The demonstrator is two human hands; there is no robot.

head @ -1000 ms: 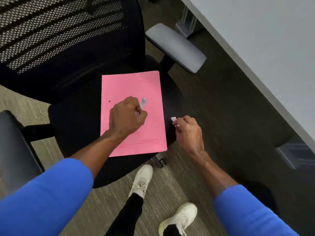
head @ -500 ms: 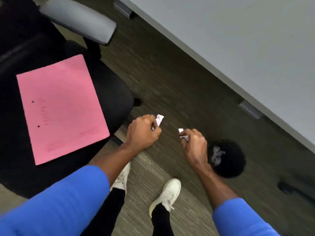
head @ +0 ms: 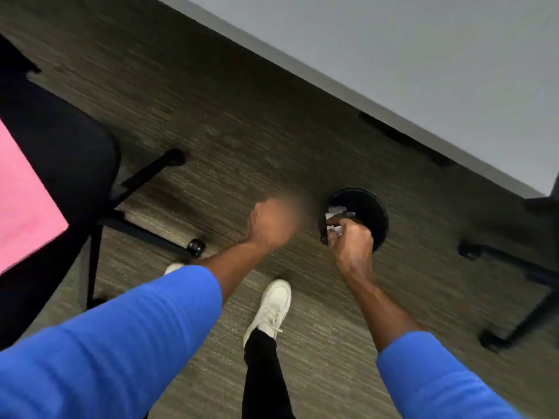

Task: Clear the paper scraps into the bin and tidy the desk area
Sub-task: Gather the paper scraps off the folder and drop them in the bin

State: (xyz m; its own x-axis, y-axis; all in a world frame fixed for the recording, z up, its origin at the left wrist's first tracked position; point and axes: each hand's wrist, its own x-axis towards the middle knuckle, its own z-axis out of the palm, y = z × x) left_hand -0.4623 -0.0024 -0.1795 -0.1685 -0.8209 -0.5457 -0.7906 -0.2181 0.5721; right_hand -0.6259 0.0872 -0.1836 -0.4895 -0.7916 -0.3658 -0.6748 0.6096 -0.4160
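A round black bin stands on the carpet below the desk edge, with pale paper scraps lying inside it. My right hand hovers over the bin's near rim, pinching a small white paper scrap. My left hand is a blurred fist just left of the bin; any scrap in it is hidden by the blur. A pink folder lies on the black chair seat at the far left.
The black office chair with its wheeled legs stands at left. A grey desk top fills the upper right. Another chair base is at the right edge. My white shoe is on the carpet.
I have turned right, away from the chair. Both hands moved from the pink folder toward the bin; my right hand now reaches over its rim, still holding the scrap.
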